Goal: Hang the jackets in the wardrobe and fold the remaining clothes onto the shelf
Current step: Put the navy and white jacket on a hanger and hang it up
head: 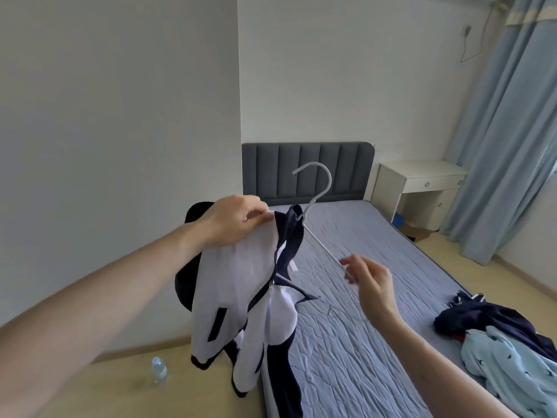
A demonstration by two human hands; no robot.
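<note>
A white and navy jacket (241, 285) hangs half-on a white hanger (318, 188) above the bed's left edge. My left hand (238, 221) pinches the jacket's left shoulder together with the hanger's end there. The hanger's right arm sticks out bare. My right hand (369, 282) is at the tip of that bare arm, fingers loosely spread, touching or almost touching it. On the bed at the right lie a dark navy garment (482, 319) and a light blue patterned garment (512, 366).
The bed (361, 342) with a grey-blue quilted cover and grey headboard (307, 170) fills the middle. A white bedside desk (422, 182) and blue curtains (512, 146) stand at the right. A plastic bottle (158, 369) stands on the floor at the left. No wardrobe is in view.
</note>
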